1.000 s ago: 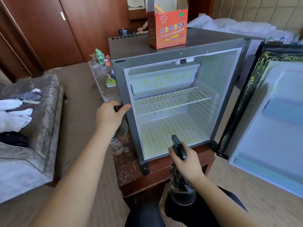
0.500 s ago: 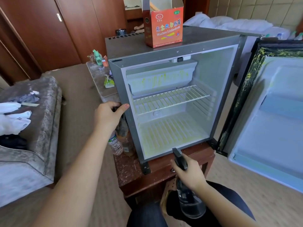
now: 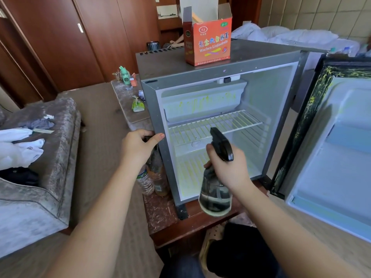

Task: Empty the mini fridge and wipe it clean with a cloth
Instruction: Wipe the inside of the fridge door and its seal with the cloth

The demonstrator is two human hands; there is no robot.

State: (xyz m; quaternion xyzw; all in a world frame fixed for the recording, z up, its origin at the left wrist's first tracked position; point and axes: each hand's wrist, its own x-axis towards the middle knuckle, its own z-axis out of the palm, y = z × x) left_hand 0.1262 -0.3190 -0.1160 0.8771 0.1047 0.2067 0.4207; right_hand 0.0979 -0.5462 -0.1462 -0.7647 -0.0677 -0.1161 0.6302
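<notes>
My right hand [image 3: 230, 169] is wrapped round a spray bottle [image 3: 215, 195], its nozzle towards the open mini fridge [image 3: 158, 121] on a wooden stand [image 3: 200, 227]. My left hand [image 3: 138, 147] seems to grip the fridge's left front edge. A yellow-smeared wire shelf [image 3: 216, 125] sits inside, and an orange box [image 3: 208, 45] stands on top.

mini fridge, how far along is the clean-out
Emptied: the mini fridge holds only its wire shelf; bottles stand beside it. In hand: the right hand aims a spray bottle inside; the left hand grips its edge. Left: wiping the yellow smears off shelf, freezer flap and door seal.
</notes>
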